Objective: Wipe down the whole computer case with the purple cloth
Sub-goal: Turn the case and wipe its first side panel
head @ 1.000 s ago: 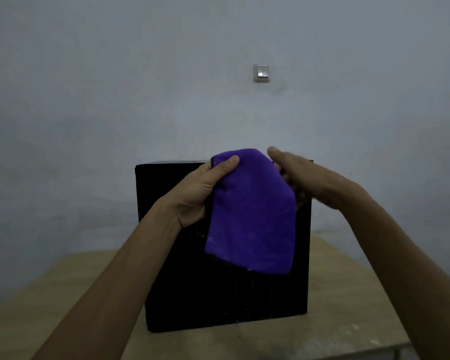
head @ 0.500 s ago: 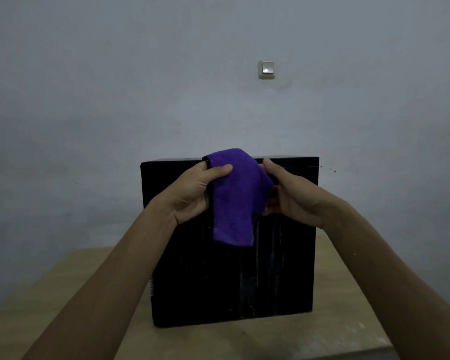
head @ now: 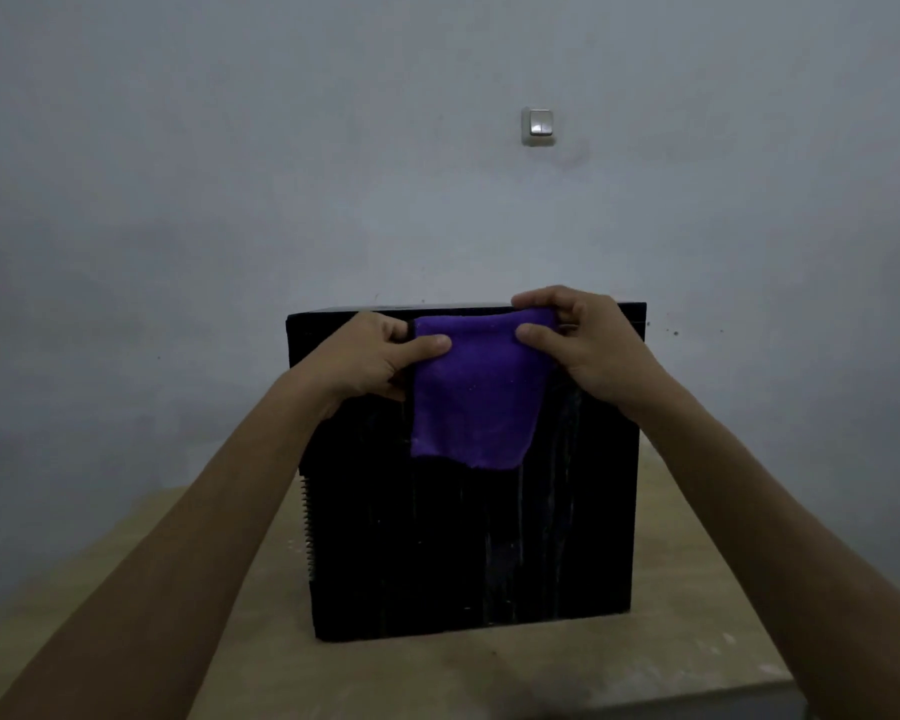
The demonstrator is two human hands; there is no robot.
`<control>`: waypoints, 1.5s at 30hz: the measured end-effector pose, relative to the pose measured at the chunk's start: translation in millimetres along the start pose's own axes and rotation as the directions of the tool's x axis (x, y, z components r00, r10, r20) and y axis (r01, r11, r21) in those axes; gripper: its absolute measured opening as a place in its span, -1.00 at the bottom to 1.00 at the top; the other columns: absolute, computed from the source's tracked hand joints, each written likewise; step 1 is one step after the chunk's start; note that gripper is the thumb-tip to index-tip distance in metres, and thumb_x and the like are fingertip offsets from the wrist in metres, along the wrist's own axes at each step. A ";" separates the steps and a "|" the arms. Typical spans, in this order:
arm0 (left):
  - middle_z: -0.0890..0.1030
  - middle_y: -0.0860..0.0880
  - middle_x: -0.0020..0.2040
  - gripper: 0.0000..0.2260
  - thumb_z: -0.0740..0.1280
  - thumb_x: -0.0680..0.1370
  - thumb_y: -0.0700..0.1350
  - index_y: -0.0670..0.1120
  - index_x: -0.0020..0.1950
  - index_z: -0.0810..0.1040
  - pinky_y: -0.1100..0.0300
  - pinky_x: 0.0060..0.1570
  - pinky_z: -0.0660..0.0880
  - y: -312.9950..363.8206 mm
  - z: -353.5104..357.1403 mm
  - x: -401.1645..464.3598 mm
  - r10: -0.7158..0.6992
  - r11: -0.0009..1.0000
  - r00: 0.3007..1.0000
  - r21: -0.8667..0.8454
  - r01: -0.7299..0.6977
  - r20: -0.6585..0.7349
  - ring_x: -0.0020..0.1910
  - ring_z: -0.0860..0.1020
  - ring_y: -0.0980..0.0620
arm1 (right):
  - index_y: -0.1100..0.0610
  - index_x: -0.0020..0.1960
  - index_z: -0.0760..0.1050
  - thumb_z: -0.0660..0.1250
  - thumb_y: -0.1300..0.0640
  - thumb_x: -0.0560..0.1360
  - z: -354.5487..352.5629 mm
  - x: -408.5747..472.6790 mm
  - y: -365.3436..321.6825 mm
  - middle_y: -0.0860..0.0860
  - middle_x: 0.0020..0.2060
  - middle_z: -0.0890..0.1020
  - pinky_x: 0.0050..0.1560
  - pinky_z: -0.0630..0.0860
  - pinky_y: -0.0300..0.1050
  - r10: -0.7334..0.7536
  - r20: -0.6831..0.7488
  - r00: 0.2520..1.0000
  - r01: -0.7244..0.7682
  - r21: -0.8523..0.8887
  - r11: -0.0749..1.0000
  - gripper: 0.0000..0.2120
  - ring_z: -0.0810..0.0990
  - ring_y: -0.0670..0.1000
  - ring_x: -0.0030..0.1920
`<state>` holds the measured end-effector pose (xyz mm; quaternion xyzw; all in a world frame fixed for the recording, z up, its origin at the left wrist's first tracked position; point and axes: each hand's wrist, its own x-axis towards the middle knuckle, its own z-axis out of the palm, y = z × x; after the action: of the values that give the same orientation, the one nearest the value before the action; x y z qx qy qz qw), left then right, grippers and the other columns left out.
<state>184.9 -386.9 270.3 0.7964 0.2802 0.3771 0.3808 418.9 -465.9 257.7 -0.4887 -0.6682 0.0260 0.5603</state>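
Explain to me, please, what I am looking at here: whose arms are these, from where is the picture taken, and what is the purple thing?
There is no machine here. A person wears a camera on the head, so you see the scene from that person's eyes, looking forward and down along both bare arms.

The hands hold a purple cloth by its top edge: the left hand pinches the left corner, the right hand the right corner. The cloth hangs down in front of a black computer case, which stands on a light wooden table. Pale streaks show on the dark front of the case.

Behind is a plain grey wall with a light switch. The room is dim, so fine details are hard to tell.
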 end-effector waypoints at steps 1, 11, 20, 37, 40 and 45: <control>0.72 -0.16 0.02 -0.72 0.43 0.55 -0.01 -0.21 0.10 0.67 0.20 -0.15 0.63 0.0 -0.9 -0.2 0.013 1.000 1.000 -0.001 -0.013 -0.013 -0.09 0.65 0.01 | 0.06 0.23 0.61 0.41 0.14 0.58 -0.7 2.4 0.0 -0.01 0.01 0.71 -0.04 0.59 -0.30 -0.023 0.016 1.000 0.025 -0.129 0.991 -0.77 0.68 -0.04 -0.01; 0.69 0.05 -0.23 -0.77 0.48 0.51 0.01 -0.17 -0.13 0.69 0.29 -0.18 0.53 -7.1 -0.9 9.6 0.165 0.983 0.961 -0.043 -0.179 -0.222 -0.23 0.62 0.12 | 0.19 0.12 0.65 0.35 0.08 0.62 -27.6 21.4 -15.5 0.11 -0.06 0.72 -0.06 0.60 -0.18 0.024 0.320 0.947 0.073 -0.288 0.955 -0.79 0.69 -0.01 -0.08; 0.54 -0.02 -0.44 -0.56 0.46 0.49 0.19 -0.13 -0.38 0.56 0.22 -0.31 0.43 3.8 -7.5 63.1 0.356 0.887 0.822 0.439 -0.146 -0.445 -0.44 0.47 0.13 | 0.14 0.00 0.62 0.25 0.00 0.66 -15.7 87.2 -0.8 0.09 -0.12 0.67 -0.12 0.49 -0.01 -0.039 0.125 0.991 0.093 -0.470 0.878 -0.74 0.61 0.08 -0.11; 0.61 0.05 0.09 -0.76 0.14 0.67 0.06 -0.02 0.13 0.53 0.04 0.19 0.30 -57.8 10.8 100.6 0.674 0.659 0.568 0.732 -0.174 -0.472 0.06 0.57 0.00 | 0.16 0.42 0.44 0.05 -0.05 0.70 108.5 62.9 55.3 0.09 0.25 0.57 0.47 0.24 0.14 -0.481 -0.034 0.876 0.210 -0.870 0.445 -0.56 0.51 0.16 0.27; 0.66 -0.01 0.20 -0.64 0.06 0.70 -0.02 -0.08 0.23 0.61 -0.07 0.31 0.33 -77.2 13.2 101.1 0.759 0.514 0.542 0.843 -0.159 -0.361 0.23 0.58 -0.03 | 0.09 0.47 0.41 0.05 -0.08 0.71 97.3 68.2 63.2 0.06 0.21 0.57 0.28 0.34 0.07 -0.526 0.007 0.850 0.260 -0.874 0.409 -0.56 0.52 0.12 0.16; 0.68 -0.08 0.19 -0.61 0.06 0.70 -0.04 -0.14 0.23 0.64 -0.11 0.38 0.32 -88.1 10.9 102.4 0.804 0.452 0.483 0.885 -0.115 -0.347 0.26 0.58 -0.07 | 0.06 0.43 0.44 0.02 -0.09 0.71 84.4 66.2 69.7 0.05 0.19 0.56 0.26 0.34 0.06 -0.564 0.017 0.825 0.280 -0.880 0.383 -0.57 0.51 0.12 0.16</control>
<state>236.9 -267.4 233.3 0.6914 0.2801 0.6034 -0.2819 404.1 -341.1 233.7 -0.5075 -0.6049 -0.5225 0.3218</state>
